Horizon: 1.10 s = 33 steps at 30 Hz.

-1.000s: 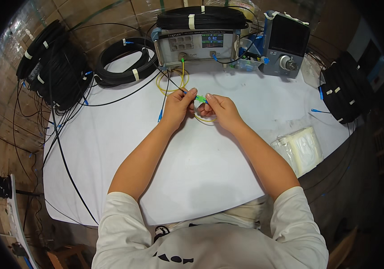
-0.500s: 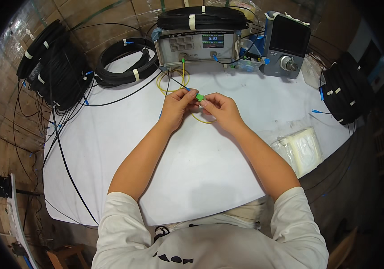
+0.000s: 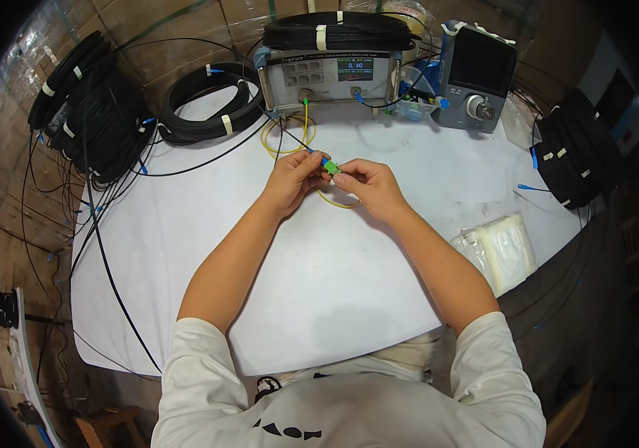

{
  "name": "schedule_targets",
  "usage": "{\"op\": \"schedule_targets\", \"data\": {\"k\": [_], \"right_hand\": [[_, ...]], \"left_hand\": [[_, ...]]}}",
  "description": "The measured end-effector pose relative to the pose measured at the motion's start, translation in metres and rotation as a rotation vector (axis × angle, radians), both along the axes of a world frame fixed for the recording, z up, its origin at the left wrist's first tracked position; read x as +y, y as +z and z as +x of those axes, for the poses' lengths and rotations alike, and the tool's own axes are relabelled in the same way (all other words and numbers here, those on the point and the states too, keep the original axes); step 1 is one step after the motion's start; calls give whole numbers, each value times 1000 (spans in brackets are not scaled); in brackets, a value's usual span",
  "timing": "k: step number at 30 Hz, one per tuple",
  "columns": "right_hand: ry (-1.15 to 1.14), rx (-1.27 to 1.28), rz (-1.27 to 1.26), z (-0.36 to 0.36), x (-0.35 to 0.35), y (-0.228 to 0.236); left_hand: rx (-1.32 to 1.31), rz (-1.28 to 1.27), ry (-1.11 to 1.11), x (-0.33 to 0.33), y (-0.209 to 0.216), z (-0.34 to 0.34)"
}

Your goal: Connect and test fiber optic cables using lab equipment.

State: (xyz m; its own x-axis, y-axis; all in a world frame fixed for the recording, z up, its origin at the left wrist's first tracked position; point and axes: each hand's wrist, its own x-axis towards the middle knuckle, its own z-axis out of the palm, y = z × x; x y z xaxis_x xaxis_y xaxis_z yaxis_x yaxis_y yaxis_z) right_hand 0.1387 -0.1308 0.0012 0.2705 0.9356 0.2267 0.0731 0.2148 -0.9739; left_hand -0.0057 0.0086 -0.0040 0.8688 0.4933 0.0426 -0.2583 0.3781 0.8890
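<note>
Person in a white short-sleeved shirt, arms bare, filling the bottom of the frame.

The person is wearing a loose white T-shirt whose short sleeves are ending above the elbows, the cloth bunching in soft folds at both shoulders in the lower left and lower right of the frame. A row of small dark printed shapes is running across the chest at the bottom centre, too bent by the lens to make out. Both forearms are showing bare from sleeve hem to wrist, and the left hand (image 3: pixel 290 181) and right hand (image 3: pixel 370 188), just above the middle of the frame, are wearing no gloves, rings or watch that I can see.
</note>
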Motion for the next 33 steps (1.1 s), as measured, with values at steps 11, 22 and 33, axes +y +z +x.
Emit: {"op": "schedule_targets", "data": {"k": [11, 22, 33], "right_hand": [[28, 33, 9, 0, -1, 3], [36, 34, 3, 0, -1, 3], [-133, -12, -60, -4, 1, 4]], "left_hand": [[-15, -2, -17, 0, 0, -1], [-20, -10, -17, 1, -1, -1], [46, 156, 157, -13, 3, 6]]}}
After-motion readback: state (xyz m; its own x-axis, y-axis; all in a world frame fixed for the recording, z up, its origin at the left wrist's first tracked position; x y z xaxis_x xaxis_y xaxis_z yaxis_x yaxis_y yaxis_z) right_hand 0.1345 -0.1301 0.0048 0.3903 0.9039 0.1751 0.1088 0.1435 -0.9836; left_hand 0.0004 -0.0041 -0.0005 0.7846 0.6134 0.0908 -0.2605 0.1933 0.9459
